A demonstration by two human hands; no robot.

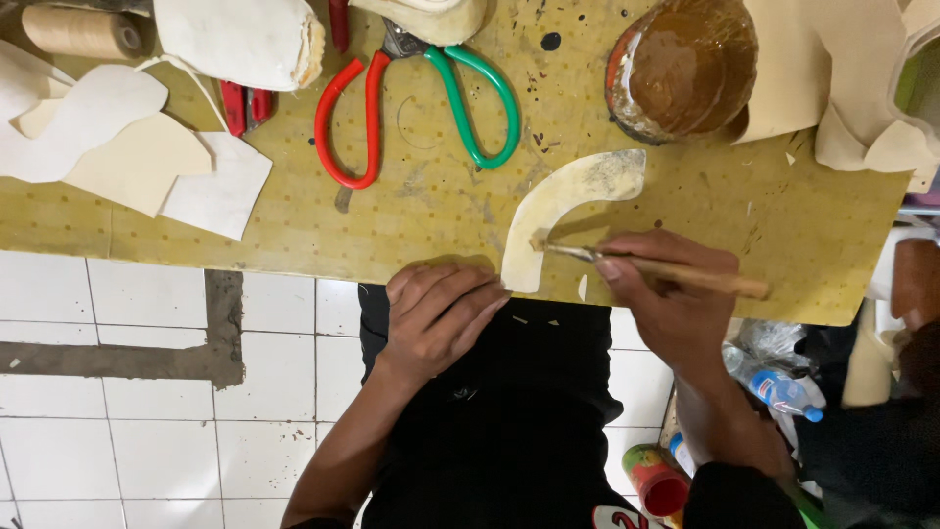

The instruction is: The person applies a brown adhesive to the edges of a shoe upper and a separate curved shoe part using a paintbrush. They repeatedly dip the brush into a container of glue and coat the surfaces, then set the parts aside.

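We saw curved piece (558, 211) flat at near edge of tabletop (392, 225), likely so brush (666, 269) could sweep it. Right hand (671, 294) pinched brush, tip on piece. Left hand (441, 309), fingers together, rested at tabletop edge beside piece, holding nothing. Jar (685, 69) behind held brown glue. Scissors (421, 108) lay well apart.

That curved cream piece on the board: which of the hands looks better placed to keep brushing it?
The right hand: it grips the brush, bristles on the curved piece. The left hand rests empty beside it.
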